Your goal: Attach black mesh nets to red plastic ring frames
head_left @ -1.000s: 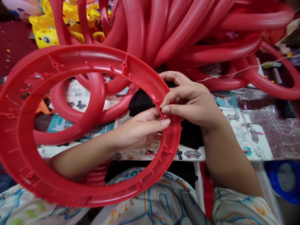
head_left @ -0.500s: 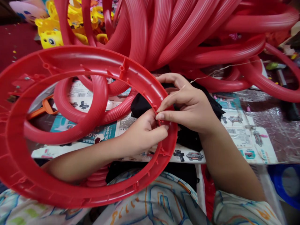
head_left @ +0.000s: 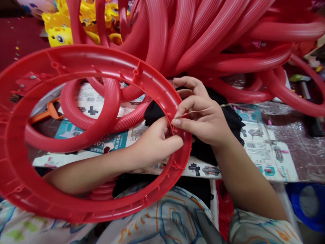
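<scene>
A large red plastic ring (head_left: 96, 207), its hollow side with ribs and screw posts facing me, tilts over my lap. My left arm passes through its opening. With fingers closed, my left hand (head_left: 159, 142) grips the right part of the ring at the inner edge; the fingertips are partly hidden. At the same spot my right hand (head_left: 203, 115) pinches thumb and forefinger together inside the channel. A thin pale strand (head_left: 194, 112), thread or wire, runs from that pinch across the fingers. Black fabric (head_left: 209, 149) with a perforated edge lies behind the hands.
A heap of ridged red rings (head_left: 172, 37) fills the back of the table. Yellow animal-faced parts (head_left: 59, 36) lie at back left, an orange-handled tool (head_left: 52, 111) at left. Printed cardboard (head_left: 276, 159) covers the front edge. A blue ring (head_left: 291, 203) sits below at right.
The strand, earlier stretched up and right from my right hand, now lies across its fingers near the pinch. My right fingertips have shifted slightly; my left hand keeps its grip.
</scene>
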### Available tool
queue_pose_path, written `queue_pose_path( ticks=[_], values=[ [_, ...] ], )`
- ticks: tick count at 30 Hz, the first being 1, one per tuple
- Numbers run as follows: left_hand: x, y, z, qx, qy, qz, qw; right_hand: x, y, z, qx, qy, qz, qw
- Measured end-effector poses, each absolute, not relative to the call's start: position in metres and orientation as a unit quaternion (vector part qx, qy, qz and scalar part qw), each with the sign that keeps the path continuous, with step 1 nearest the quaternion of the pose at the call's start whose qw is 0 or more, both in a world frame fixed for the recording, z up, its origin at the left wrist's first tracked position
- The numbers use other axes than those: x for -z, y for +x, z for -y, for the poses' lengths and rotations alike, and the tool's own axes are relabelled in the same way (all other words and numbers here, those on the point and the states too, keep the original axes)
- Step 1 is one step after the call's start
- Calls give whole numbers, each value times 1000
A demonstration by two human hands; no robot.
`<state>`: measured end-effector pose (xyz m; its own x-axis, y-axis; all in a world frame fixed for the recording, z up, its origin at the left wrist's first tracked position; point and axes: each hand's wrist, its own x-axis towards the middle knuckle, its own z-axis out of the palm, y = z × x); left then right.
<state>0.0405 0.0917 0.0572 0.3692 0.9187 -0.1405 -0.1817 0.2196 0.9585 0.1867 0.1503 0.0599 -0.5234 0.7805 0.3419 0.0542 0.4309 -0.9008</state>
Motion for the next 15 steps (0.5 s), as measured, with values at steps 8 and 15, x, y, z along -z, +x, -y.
queue_pose_path(
  ticks=[8, 15],
  values=[
    [-55, 44, -87, -393, 475, -391, 683, -58, 187, -151, -405, -234, 791, 394],
    [-52, 44, -89, -402, 464, -373, 696, -61, 191, -155, -374, -253, 811, 372]
  ],
)
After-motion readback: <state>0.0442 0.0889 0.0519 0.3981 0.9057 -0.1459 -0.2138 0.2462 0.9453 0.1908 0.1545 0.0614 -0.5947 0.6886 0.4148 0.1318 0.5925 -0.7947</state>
